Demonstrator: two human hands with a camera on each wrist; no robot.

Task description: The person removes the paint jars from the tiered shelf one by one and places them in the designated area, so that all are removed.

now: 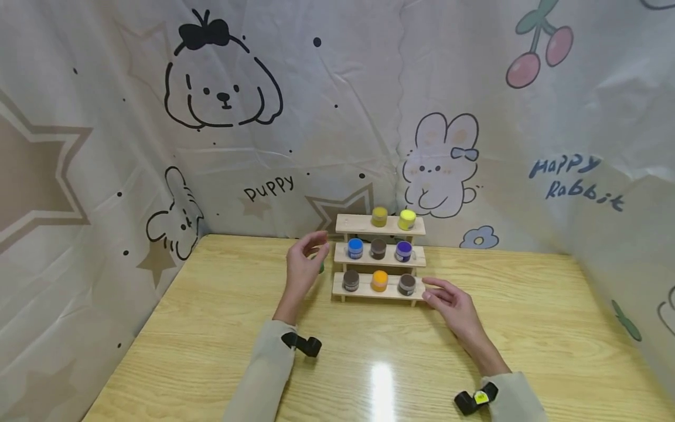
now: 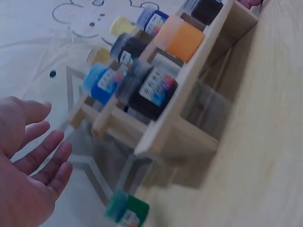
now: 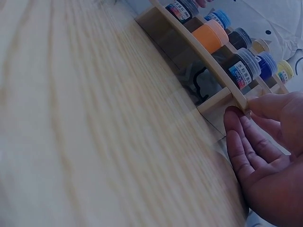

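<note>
A three-tier wooden display rack [image 1: 340, 291] stands on the table, holding several small paint jars. On its lowest tier are an orange jar [image 1: 379, 281] between two dark ones; blue, dark and purple jars fill the middle tier. At the rack's left side hovers my left hand [image 1: 304, 266], fingers relaxed and apart from the rack. Below that hand, a green paint jar [image 2: 128, 209] is by itself on the table in the left wrist view, mostly hidden in the head view. My right hand [image 1: 457, 308] pinches the right end of the lowest tier between thumb and fingers.
Two yellow jars, the darker one [image 1: 379, 217] left of the brighter one [image 1: 407, 220], sit on the top tier. A printed curtain [image 1: 337, 135] hangs behind the rack and along both sides. The wooden table [image 1: 211, 351] extends in front of the rack.
</note>
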